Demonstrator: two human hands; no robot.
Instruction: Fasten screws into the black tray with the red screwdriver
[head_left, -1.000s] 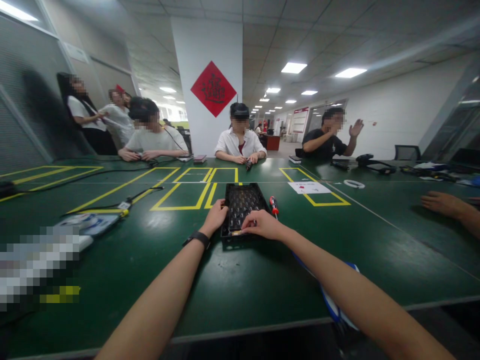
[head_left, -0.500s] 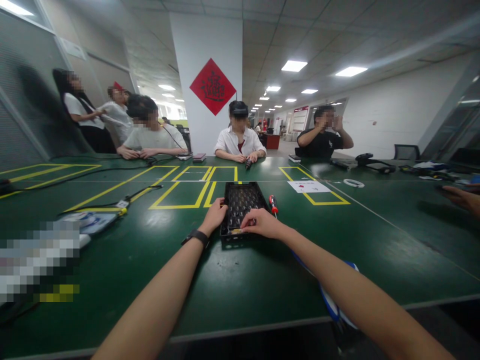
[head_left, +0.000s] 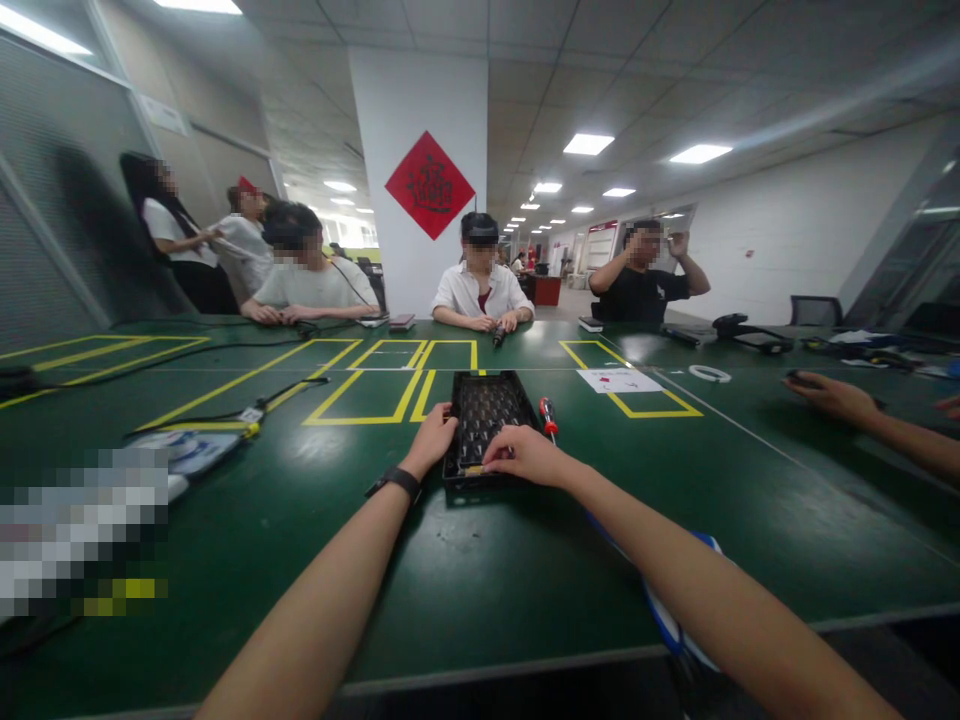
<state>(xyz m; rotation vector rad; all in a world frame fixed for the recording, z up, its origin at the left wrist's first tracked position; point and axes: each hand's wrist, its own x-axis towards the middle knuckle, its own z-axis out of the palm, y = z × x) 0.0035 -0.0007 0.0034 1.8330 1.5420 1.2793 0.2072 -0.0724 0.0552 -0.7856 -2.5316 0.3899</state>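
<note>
A black rectangular plastic case [head_left: 491, 405] lies on the green table, its inside filled with rows of small shiny bumps or holes. Gripping its left wall is my left hand [head_left: 435, 435], fingers curled over the rim. My right hand [head_left: 532, 455] reaches into the near end with thumb and fingers pinched together. Just beside those fingertips is a small yellowish strip [head_left: 474, 470] at the near wall. Whatever the pinch holds is too small to make out. A red-and-black screwdriver [head_left: 548, 415] lies to the right of the case.
Yellow tape outlines [head_left: 360, 420] mark the table [head_left: 450, 600]. Right of centre is a white paper sheet [head_left: 619, 381], with a white ring [head_left: 709, 373] beyond. A clear bag [head_left: 191, 445] lies on the left. Another person's hand [head_left: 836, 398] holds a dark object at right. Several people sit or stand opposite.
The view has tilted up slightly. Both hands keep nearly the same places at the case, the right fingers shifting little. At right, the other person's hand has come further into view.
</note>
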